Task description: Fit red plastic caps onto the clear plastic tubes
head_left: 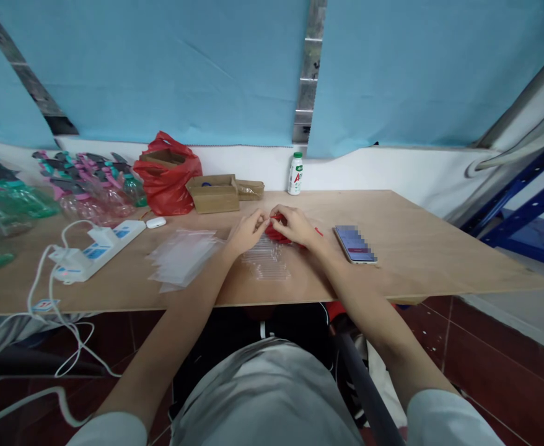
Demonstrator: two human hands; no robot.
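My left hand (248,230) and my right hand (298,227) meet above the middle of the table, fingertips pinched close together. What lies between the fingertips is too small to make out. Just under my right hand sits a bunched red item (276,233), partly covered by its fingers; its kind is unclear. Thin clear plastic sticks or tubes (268,265) lie in a row below both hands, towards the table's near edge. Left of my left forearm a fanned stack of clear plastic bags (183,257) lies flat. A small red piece (318,231) rests right of my right hand.
A phone (354,244) lies at right. Behind stand a white bottle (295,175), an open cardboard box (214,195) and a red plastic bag (172,179). Several spray bottles (100,198), a power strip (100,251) with cables and a white case (155,222) occupy the left.
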